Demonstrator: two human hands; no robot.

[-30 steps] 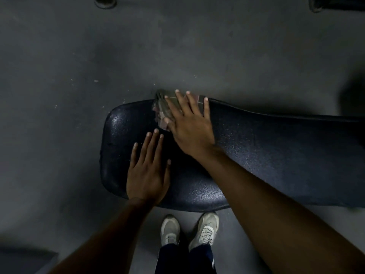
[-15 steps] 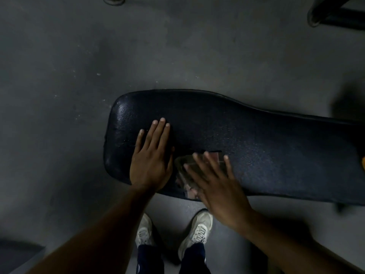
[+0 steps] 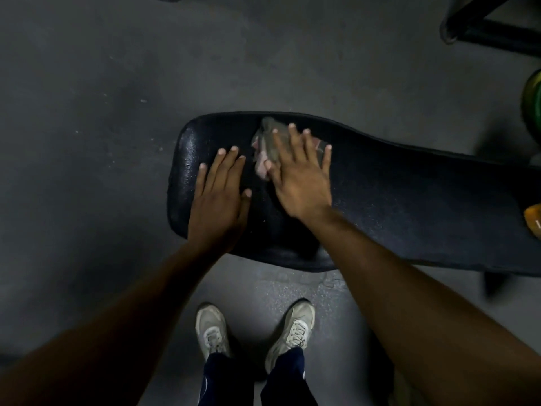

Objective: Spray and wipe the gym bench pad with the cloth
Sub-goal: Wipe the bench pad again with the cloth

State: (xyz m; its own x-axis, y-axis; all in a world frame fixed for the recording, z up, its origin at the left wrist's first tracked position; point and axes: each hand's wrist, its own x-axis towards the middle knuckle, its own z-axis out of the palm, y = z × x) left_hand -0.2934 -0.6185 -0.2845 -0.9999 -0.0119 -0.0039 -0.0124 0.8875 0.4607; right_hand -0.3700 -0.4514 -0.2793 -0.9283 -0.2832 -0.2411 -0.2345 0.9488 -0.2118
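A long black bench pad (image 3: 409,200) lies across the view above the grey floor. Its left end looks shiny and speckled. My right hand (image 3: 298,177) presses flat on a small grey and pink cloth (image 3: 265,148) near the pad's far edge, fingers spread over it. My left hand (image 3: 219,200) rests flat on the pad's left end, fingers apart, holding nothing. An orange object (image 3: 534,219), cut off by the right edge, sits on the pad; no spray bottle can be made out for certain.
My two white shoes (image 3: 210,326) stand on the floor just in front of the pad. A black metal frame (image 3: 491,33) is at the top right. A green and yellow round object (image 3: 534,101) shows at the right edge.
My right hand has slid the cloth from the pad's near edge back across to its far edge. My left hand has stayed planted on the pad's left end.
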